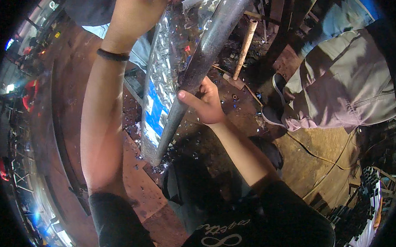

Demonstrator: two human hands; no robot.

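A long dark metal pipe (204,57) slants across the middle, its near end low beside my legs. My right hand (210,106) is closed round its lower half, the thumb on top and the fingers passing behind. Along the pipe's left side lies a long silvery piece (160,59) that looks wrapped in shiny clear film, with a blue and white patch (154,111) on it. My left hand (145,11) reaches over the far end of that piece; its fingers are cut off by the upper edge, where something small and dark shows beside them.
On the right stands a person in tan trousers (337,82) and dark shoes. Another person's dark clothing (91,11) shows at the top left. A wooden-handled hammer (244,51) stands on the littered floor. A cord (316,156) crosses a yellowish board; metal pieces (371,200) are heaped at lower right.
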